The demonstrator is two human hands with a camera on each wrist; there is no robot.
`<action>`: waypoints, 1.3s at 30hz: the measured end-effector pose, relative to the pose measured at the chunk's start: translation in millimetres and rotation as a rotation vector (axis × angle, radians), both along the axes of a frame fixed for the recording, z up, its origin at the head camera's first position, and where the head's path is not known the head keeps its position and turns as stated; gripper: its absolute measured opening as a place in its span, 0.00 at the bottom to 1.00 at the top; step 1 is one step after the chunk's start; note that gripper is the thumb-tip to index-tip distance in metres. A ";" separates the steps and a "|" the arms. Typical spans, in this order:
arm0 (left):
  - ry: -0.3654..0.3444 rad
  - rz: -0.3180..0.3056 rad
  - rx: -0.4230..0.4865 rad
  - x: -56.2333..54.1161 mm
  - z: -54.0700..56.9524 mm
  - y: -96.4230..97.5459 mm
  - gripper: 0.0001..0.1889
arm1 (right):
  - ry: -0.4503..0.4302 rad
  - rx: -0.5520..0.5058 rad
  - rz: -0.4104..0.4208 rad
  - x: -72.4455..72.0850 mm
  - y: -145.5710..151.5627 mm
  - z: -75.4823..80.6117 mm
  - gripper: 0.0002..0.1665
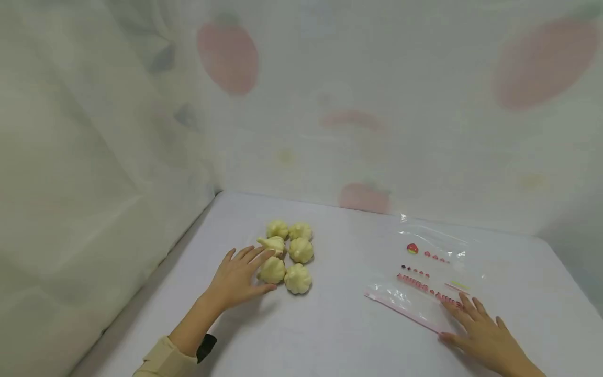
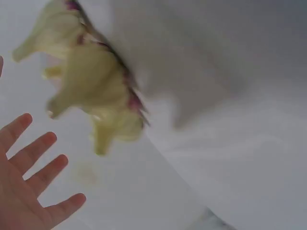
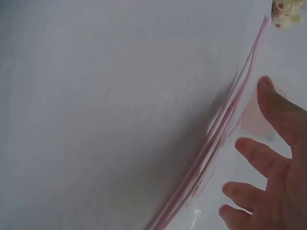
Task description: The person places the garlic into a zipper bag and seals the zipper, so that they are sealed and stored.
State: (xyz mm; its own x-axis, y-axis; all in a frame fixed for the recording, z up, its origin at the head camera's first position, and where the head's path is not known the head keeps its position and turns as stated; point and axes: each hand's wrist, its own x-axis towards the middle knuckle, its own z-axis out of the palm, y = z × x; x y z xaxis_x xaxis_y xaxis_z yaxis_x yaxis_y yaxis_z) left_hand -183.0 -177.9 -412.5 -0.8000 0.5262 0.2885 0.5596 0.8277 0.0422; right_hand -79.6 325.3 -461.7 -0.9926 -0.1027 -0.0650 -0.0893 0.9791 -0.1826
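Observation:
Several pale yellow garlic bulbs [image 1: 301, 250] stand in two columns left of the table's middle. My left hand [image 1: 237, 280] hovers at their left side with fingers spread, overlapping the nearer left bulbs in the head view. Between those fingers [image 2: 43, 182] and the bulbs [image 2: 91, 76] the left wrist view shows a gap. On the right lies a flat, clear zip bag [image 1: 419, 309] with a pink zip edge and red-pink print. Over its near right corner is my right hand [image 1: 487, 335], fingers parted and gripping nothing. The right wrist view shows the pink zip edge [image 3: 220, 120] beside that hand.
A white table [image 1: 330, 330] carries everything. Behind it hangs a pale curtain [image 1: 424, 152] with faded strawberry prints, and a whitish cloth wall [image 1: 94, 183] runs along the left edge. A black object [image 1: 206, 347] shows at the left wrist.

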 end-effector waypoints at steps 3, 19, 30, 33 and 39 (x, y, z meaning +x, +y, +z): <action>0.033 -0.106 0.018 9.8 7.3 4.5 0.36 | 0.002 -0.019 0.041 1.0 -8.2 0.5 0.45; 0.058 -0.580 -0.164 35.9 21.1 61.6 0.26 | -0.084 -0.119 0.067 -7.7 -22.6 19.9 0.35; -0.087 -0.692 -0.264 39.4 4.5 120.1 0.20 | -0.089 -0.127 0.118 -6.8 -32.5 23.5 0.28; -0.153 -0.681 -0.288 39.4 1.4 134.3 0.21 | -0.090 -0.130 0.127 -6.1 -33.9 24.1 0.26; -0.298 -0.636 -0.323 41.7 3.5 162.9 0.24 | -0.087 -0.133 0.155 -7.6 -33.6 26.4 0.24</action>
State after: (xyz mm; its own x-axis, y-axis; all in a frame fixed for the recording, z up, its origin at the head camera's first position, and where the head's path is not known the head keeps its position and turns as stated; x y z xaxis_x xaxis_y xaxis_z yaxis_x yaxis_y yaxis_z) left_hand -141.3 -15.0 -409.0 -0.3354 0.9320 -0.1376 0.9345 0.3476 0.0763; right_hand -87.2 291.7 -435.3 -0.9555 -0.2672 -0.1250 -0.2155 0.9215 -0.3230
